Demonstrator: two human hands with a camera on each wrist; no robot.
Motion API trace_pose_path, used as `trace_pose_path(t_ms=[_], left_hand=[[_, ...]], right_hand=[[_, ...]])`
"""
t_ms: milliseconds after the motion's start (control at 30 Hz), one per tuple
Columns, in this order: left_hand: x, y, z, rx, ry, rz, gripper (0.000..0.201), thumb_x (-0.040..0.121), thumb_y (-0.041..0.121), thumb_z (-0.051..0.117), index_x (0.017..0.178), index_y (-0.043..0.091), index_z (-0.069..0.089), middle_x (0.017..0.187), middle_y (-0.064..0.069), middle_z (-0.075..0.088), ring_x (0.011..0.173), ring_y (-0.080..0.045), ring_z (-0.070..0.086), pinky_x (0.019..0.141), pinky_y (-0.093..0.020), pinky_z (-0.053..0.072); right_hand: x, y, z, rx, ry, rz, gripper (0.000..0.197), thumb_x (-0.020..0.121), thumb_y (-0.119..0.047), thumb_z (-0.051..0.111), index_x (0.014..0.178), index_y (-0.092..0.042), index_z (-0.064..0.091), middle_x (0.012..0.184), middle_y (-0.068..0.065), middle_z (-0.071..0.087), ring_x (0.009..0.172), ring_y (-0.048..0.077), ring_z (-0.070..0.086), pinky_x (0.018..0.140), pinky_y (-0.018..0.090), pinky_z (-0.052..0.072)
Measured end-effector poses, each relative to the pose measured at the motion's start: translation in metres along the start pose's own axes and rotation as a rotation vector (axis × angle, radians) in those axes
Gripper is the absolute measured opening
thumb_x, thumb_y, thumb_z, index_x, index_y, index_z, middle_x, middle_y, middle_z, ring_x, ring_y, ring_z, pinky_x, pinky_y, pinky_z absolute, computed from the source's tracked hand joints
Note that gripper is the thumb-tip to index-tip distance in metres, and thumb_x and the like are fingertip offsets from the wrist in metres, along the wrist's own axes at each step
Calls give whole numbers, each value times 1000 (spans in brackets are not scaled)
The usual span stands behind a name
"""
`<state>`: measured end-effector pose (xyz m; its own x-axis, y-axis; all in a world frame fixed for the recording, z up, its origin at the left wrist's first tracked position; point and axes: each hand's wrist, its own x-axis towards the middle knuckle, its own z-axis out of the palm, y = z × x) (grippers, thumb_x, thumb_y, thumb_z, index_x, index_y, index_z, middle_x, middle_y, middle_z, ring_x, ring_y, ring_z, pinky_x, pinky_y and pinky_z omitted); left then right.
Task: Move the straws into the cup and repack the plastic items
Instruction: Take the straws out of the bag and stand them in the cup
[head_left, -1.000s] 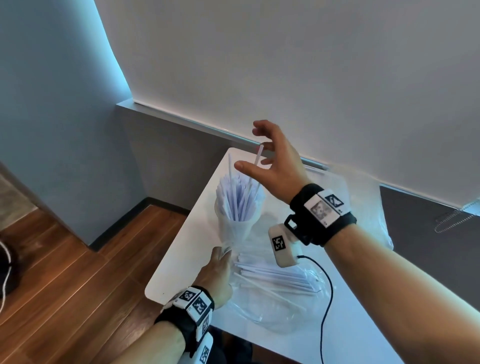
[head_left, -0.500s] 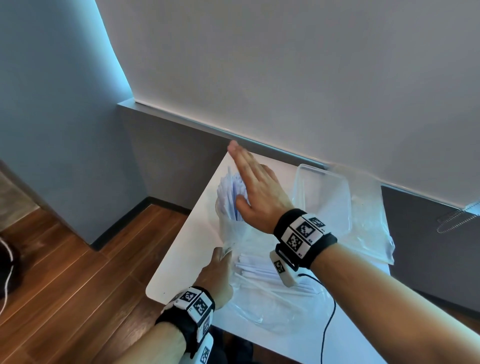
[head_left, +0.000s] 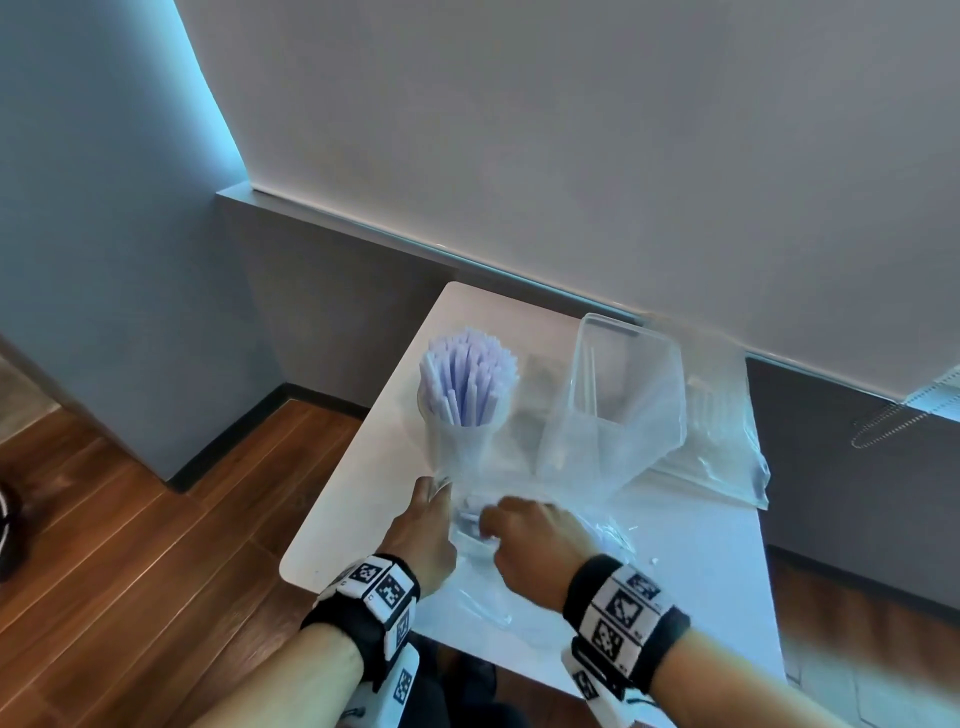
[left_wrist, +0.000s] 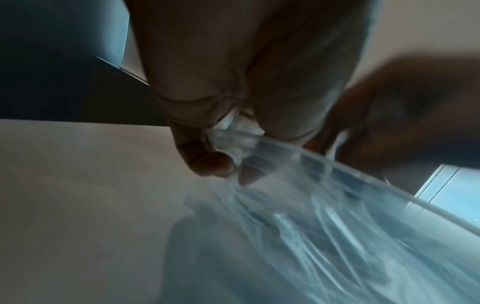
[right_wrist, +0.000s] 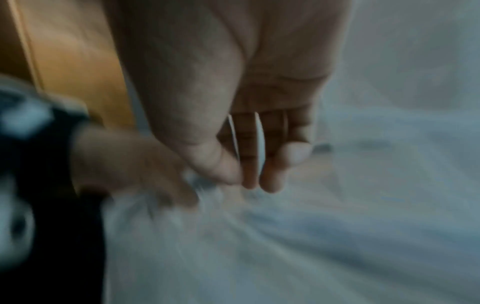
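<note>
My left hand (head_left: 421, 535) pinches the mouth edge of the clear bag (head_left: 519, 525) at the tabletop's (head_left: 363, 499) near left corner. My right hand (head_left: 535, 540), fingers curled, reaches beside it; whether it grips anything I cannot tell. The cup (head_left: 460, 441), holding upright straws (head_left: 467, 379), stands just beyond, nearer my left.

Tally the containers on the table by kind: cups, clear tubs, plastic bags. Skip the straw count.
Cup: 1, packed with straws
Clear tub: 1
Plastic bags: 2, the near bag and the right bag
Total: 4
</note>
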<state>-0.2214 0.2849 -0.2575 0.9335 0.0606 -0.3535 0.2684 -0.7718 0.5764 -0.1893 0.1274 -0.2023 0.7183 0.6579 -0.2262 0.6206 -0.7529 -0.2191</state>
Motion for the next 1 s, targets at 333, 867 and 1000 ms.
trace_pose_path(t_ms=[333, 867, 1000], left_hand=[[1, -1, 2, 18, -14, 17, 78, 85, 2, 57, 151, 21, 21, 149, -1, 19, 116, -29, 58, 103, -36, 44], [1, 0, 2, 28, -13, 23, 79, 85, -1, 57, 151, 24, 20, 151, -1, 18, 115, -30, 59, 102, -37, 47], [0, 1, 1, 15, -26, 17, 81, 84, -2, 57, 151, 25, 20, 151, 0, 16, 117, -31, 58, 102, -37, 46]], right_hand=[[-10, 47, 59, -171, -23, 153, 18, 88, 1, 57, 101, -11, 63, 94, 9, 64, 84, 30, 64, 63, 34, 45], [2, 48, 62, -131, 44, 227, 41, 87, -3, 48, 125, -18, 53, 118, 2, 55, 110, 24, 53, 88, 33, 45], [5, 50, 63, -147, -13, 238, 36, 87, -8, 51, 122, -16, 56, 119, 3, 55, 111, 25, 52, 90, 34, 45]])
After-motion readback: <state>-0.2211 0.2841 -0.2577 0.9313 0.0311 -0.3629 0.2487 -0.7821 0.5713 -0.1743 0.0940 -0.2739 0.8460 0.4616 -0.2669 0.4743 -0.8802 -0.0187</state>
